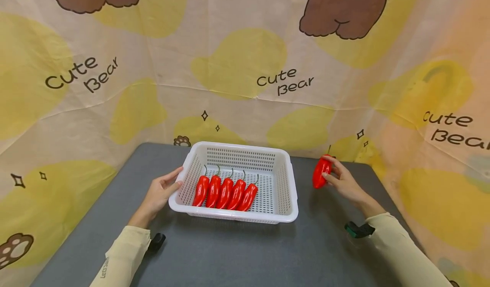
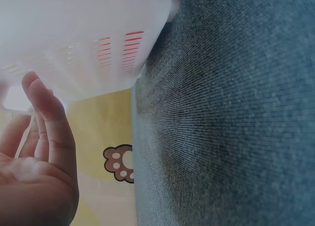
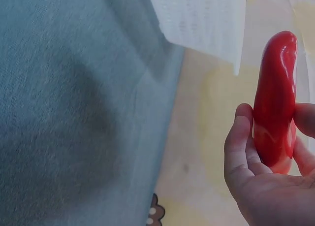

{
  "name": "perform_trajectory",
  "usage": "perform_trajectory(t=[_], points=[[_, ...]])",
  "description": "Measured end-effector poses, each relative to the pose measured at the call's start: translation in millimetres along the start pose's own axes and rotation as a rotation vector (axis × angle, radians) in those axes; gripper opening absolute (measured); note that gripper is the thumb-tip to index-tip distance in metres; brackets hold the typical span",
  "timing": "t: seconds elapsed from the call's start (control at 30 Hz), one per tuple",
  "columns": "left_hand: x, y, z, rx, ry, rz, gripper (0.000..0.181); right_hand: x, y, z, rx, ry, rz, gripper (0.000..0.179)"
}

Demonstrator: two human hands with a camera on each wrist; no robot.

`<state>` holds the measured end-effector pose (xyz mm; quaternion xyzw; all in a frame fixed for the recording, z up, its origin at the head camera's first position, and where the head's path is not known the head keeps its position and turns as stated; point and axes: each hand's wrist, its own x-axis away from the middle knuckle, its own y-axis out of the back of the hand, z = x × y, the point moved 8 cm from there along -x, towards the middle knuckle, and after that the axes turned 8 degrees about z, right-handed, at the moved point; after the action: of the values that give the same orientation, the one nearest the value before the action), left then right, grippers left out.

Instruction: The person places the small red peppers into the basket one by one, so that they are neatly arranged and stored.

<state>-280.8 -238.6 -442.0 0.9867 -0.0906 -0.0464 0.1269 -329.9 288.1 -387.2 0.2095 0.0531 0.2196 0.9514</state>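
Above the dark table, to the right of the basket, my right hand (image 1: 343,183) holds a red chili pepper (image 1: 322,172) between thumb and fingers, its stem pointing up. In the right wrist view the same glossy pepper (image 3: 276,100) is pinched near one end. A white perforated plastic basket (image 1: 237,214) contains several red peppers (image 1: 226,193) lying side by side, their green stems toward the back. At the basket's left rim, the fingers and thumb of my left hand (image 1: 155,195) touch its outside. Up close, the fingers (image 2: 49,108) look fairly straight.
The grey-blue table (image 1: 237,253) carries the basket. Behind it and along the sides hangs a printed cloth (image 1: 237,61) with bears and lettering. Each wrist wears a dark strapped device, such as the right one (image 1: 359,230).
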Motion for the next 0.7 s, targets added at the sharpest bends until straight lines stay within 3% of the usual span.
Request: perform_trajectory(t=[0.7], points=[[0.0, -0.5, -1.3, -0.001, -0.004, -0.005, 0.062, -20.0, -38, 28, -0.028, 0.079, 0.057, 0.062]])
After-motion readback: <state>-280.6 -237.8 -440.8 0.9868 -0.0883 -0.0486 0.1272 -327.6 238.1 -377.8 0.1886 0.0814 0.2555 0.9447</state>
